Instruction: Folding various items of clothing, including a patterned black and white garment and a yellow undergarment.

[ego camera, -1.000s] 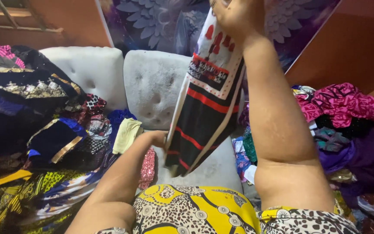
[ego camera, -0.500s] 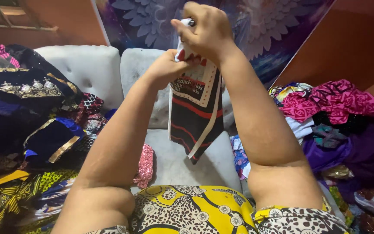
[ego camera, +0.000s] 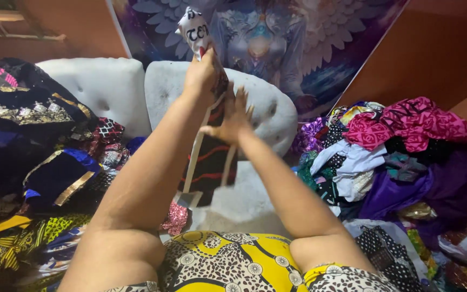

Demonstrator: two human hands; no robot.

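Hanging vertically (lengthwise), black scarf point(ego camera: 212, 157)

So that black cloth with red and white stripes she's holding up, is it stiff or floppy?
Probably floppy: the striped cloth hangs straight down from the left hand and bunches at the grip. Likely light, since one hand lifts it while the right hand rests open-fingered against it.

Both arms are bare from hand to shoulder, with no sleeves, rings or bracelets in view. The left hand point(ego camera: 201, 75) and right hand point(ego camera: 231, 116) are uncovered. The garment point(ego camera: 233, 262) is bright yellow with black-and-white spotted patches and small round motifs, possibly a sleeveless dress.
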